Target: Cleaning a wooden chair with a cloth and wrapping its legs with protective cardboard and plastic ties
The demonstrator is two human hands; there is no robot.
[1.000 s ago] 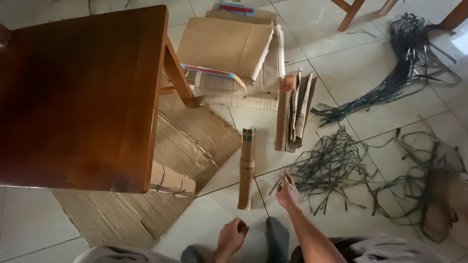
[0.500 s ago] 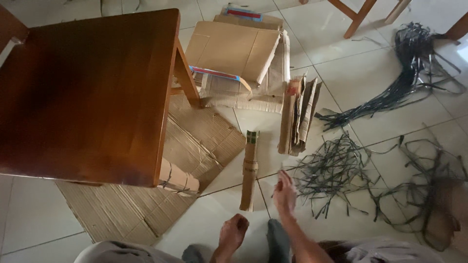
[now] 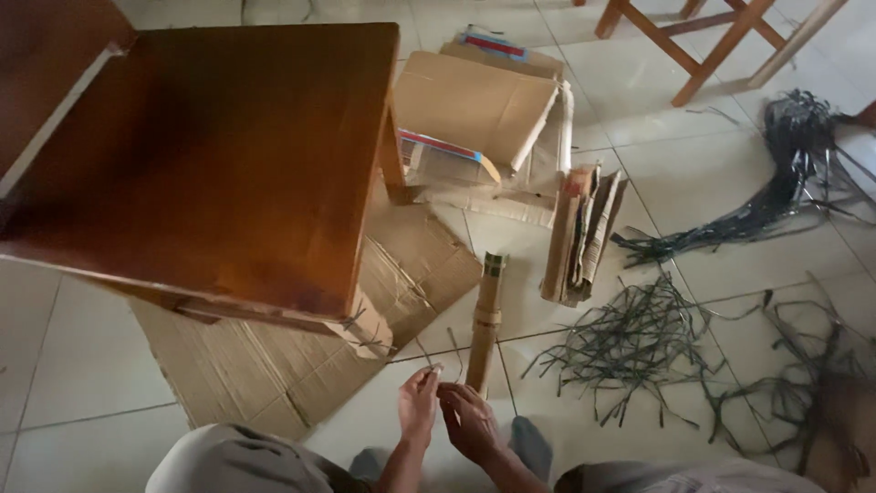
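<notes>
My left hand [image 3: 418, 403] and my right hand [image 3: 469, 422] meet low in the view, just above my knees. Both pinch a thin dark strip [image 3: 427, 354] whose loose ends stick up toward the table corner. A rolled cardboard tube [image 3: 485, 313] bound with strips lies on the tiled floor right beside my right hand, pointing away from me. To its right, within arm's reach, a loose pile of dark strips [image 3: 630, 342] is spread over the floor.
A wooden table [image 3: 210, 155] fills the left half, standing over flat corrugated cardboard [image 3: 265, 374]. Folded cardboard pieces [image 3: 584, 233] and opened boxes [image 3: 474, 110] lie beyond the tube. A long strip bundle [image 3: 785, 192] and wooden chair legs [image 3: 712, 41] are at the right.
My right hand left the strip pile and came back toward me with a strip. My left hand rose to meet it. The view shifted, so the floor things sit further right and lower.
</notes>
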